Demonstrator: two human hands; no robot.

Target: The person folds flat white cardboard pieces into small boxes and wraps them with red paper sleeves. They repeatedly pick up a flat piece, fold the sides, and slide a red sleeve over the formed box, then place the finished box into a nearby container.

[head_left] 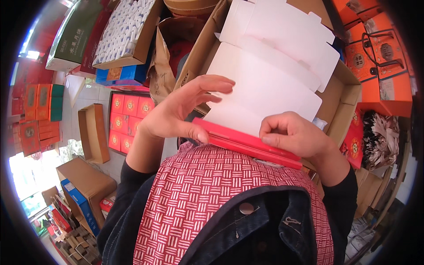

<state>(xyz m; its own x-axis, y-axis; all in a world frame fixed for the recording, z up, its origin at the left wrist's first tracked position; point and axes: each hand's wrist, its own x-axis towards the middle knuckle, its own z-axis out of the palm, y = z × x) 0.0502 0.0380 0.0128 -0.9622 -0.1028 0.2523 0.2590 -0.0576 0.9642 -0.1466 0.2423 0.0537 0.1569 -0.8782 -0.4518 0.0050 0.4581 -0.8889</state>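
Item, nearest: red-and-white patterned apron (212, 190), its upper part close against the red folded edge (248, 145) of the card; a lean of the body could crease that fold. Item: right hand (295, 136), fingers curled, thumb at the red edge; whether its grip pinches the card cannot be told, though too hard a press could dent it. Item: left hand (172, 111), grip open, fingers raised, thumb by the edge's left end; so lightly tended, that end could spring or skew. Item: white card blank (265, 84), flaps spread, lying from the apron out over the open carton (346, 95); support beneath hidden, and if slight, the sheet could sag. The carton's rim might snag a tab and tear it. Farther: orange boxes (382, 53), right; small red boxes (131, 104), left, apart, at little risk.
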